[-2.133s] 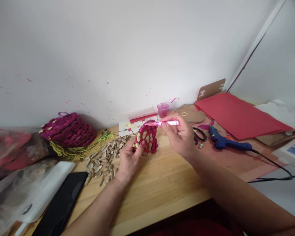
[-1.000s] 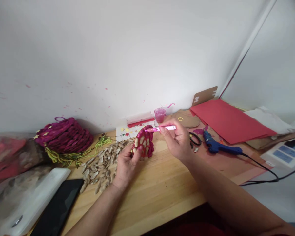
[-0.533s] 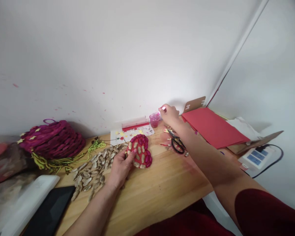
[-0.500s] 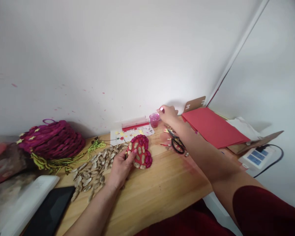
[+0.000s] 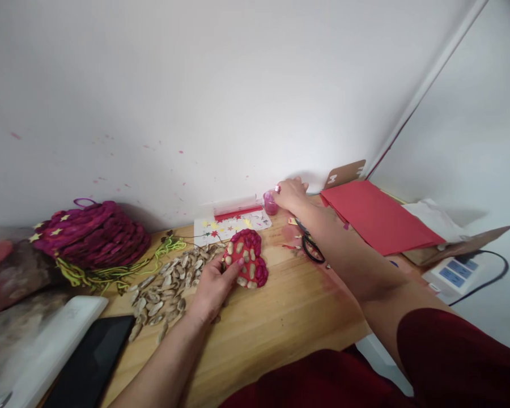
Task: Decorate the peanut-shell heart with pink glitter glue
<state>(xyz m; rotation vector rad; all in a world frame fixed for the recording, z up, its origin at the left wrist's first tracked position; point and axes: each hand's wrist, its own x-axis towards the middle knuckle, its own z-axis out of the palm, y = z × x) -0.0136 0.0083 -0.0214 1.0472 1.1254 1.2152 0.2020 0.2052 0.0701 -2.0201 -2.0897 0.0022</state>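
Note:
My left hand [image 5: 215,283] is closed on the left edge of a red craft piece [image 5: 240,254], its thumb on the face. Pale peanut shells dot this piece, and magenta-painted ones line its top and right side. My right hand [image 5: 292,192] reaches to the back of the table, fingers closed at the rim of a small clear cup [image 5: 271,205] with pink paint. A small white-and-pink end shows at its fingertips; the rest is hidden. Loose peanut shells [image 5: 170,286] are heaped left of my left hand. Black-handled scissors [image 5: 312,249] lie partly under my right forearm.
A magenta stack with yellow-green cords [image 5: 106,235] stands at the left. A sticker sheet [image 5: 204,231] lies by the wall. Red paper [image 5: 378,218] and a power strip [image 5: 453,275] are at the right, a black phone [image 5: 91,362] and a white device [image 5: 63,345] at the front left.
My right hand has turned and lowered slightly at the cup's rim. My left hand still holds the red craft piece. The whole view has shifted a little.

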